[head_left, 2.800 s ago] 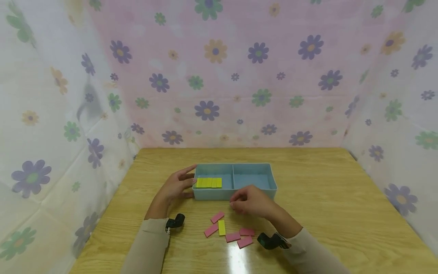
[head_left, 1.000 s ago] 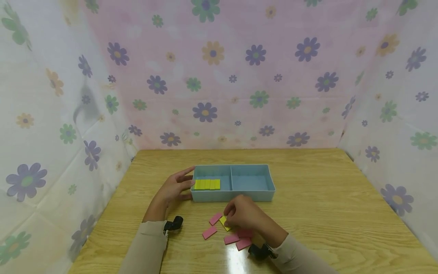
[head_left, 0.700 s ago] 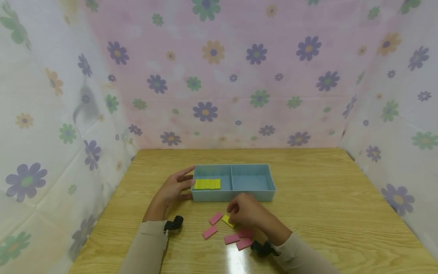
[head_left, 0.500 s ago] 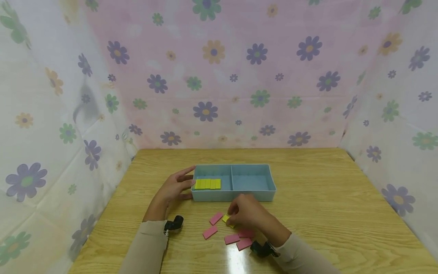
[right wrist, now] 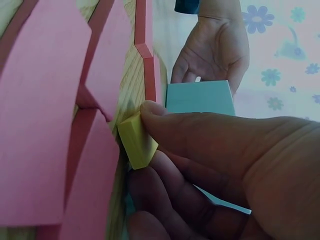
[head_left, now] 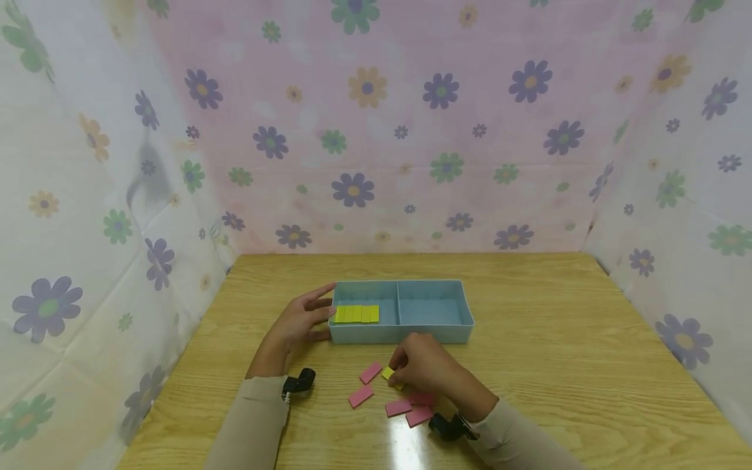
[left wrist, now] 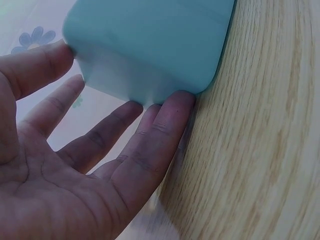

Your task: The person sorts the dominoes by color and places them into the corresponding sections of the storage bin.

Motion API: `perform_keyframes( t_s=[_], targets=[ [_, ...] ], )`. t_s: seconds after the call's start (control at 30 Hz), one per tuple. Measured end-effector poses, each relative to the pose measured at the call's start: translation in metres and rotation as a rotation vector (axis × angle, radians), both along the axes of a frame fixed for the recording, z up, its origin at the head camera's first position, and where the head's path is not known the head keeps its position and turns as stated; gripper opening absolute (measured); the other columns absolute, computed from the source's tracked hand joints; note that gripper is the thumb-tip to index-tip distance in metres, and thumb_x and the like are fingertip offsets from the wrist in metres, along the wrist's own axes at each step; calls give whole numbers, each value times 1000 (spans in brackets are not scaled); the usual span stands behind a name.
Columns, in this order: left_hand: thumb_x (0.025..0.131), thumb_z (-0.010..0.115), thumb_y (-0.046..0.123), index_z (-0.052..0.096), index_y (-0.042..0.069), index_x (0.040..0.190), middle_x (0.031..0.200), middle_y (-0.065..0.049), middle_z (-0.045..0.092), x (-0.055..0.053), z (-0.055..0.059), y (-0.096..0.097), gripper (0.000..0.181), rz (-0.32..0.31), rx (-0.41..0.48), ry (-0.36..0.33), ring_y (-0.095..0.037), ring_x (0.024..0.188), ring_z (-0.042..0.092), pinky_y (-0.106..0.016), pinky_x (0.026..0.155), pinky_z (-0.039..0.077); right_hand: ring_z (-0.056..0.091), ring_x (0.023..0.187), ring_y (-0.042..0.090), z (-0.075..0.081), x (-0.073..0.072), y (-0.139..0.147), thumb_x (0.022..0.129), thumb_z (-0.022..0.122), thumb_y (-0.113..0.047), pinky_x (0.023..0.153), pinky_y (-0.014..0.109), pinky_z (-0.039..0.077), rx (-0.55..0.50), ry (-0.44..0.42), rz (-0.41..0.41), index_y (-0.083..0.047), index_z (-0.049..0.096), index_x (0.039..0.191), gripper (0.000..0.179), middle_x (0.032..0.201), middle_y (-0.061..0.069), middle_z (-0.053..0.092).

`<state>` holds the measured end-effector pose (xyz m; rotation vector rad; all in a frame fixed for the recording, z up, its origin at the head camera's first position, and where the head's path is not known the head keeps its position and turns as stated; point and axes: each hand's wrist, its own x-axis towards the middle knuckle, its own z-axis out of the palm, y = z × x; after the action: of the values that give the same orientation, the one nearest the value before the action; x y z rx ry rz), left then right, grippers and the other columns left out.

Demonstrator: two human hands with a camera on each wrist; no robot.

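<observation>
A row of tiles is held in the left compartment of the tray, behind scattered tiles on the table.

So the right hand is the only real mover here: it starts up by the front wall of the blue tray, then drops toward the near edge of the counter onto the loose tiles. The yellow tile used to lie flat and straight between the pink ones; now it's swung askew, lifted at one end and pinched between thumb and fingertips. The grip closes over it a bit more in the last half second.
</observation>
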<state>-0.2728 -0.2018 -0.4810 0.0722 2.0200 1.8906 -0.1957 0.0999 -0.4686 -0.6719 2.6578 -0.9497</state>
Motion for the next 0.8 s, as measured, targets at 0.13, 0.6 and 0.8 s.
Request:
perform_keyframes(
  t_s=[0.13,0.6,0.8],
  targets=[
    [104,66,18,45,39,156,160,-13,43,1,1,1,61,10,-1,1,-35,133,59,-50,92,61,65,77,7,1,0,1,76,93,-20,68,31,56,-7,-5,-7,-13,83,90,18,85,-7,76],
    [103,66,18,45,38,156,161,-14,42,2,-1,0,61,18,3,-19,-35,134,58,-51,92,61,61,72,7,0,-4,2,77,92,-19,66,27,53,-64,-39,-22,-12,82,91,19,77,-11,70],
    [104,65,19,45,38,157,161,-13,42,2,0,0,60,15,-2,0,-35,136,56,-50,92,61,59,73,10,3,-9,3,79,89,-14,65,26,51,-121,-54,-18,-8,82,93,17,79,-7,70]
  ],
)
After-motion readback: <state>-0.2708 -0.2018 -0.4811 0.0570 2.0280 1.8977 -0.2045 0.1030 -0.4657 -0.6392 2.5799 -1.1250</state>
